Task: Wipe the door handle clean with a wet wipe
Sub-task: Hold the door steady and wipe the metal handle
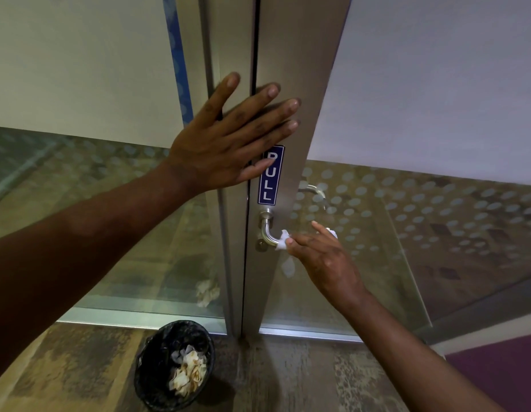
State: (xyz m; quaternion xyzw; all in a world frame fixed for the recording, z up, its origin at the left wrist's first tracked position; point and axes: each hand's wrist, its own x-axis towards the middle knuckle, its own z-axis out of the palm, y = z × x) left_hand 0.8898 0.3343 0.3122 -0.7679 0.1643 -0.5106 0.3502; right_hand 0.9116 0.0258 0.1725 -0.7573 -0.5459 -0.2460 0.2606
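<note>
- Brushed-metal door frame (299, 84) stands upright at centre, with glass panels to either side carrying a frosted band and a dotted pattern below it.
- Door handle (268, 230) is a curved metal lever mounted on the frame directly below a blue "PULL" sign (271, 175); a keyhole sits just beneath its base.
- Right hand (320, 257) grips the lever part of the handle from the right side.
- Wet wipe (282, 240) is white and bunched, lying between the right hand and the lever; its edges show at the thumb tip and past the index finger.
- Right fingers (320, 228) are curled together, clamped on the wipe and the lever under it.
- Left hand (225, 138) lies flat against the frame above the sign, across the dark seam between the two metal sections.
- Left fingers (270, 92) are spread apart and extended, holding nothing; the thumb overlaps the sign's upper edge.
- Black waste bin (175, 364) stands on the floor (288, 382) below the door, with crumpled paper inside.
</note>
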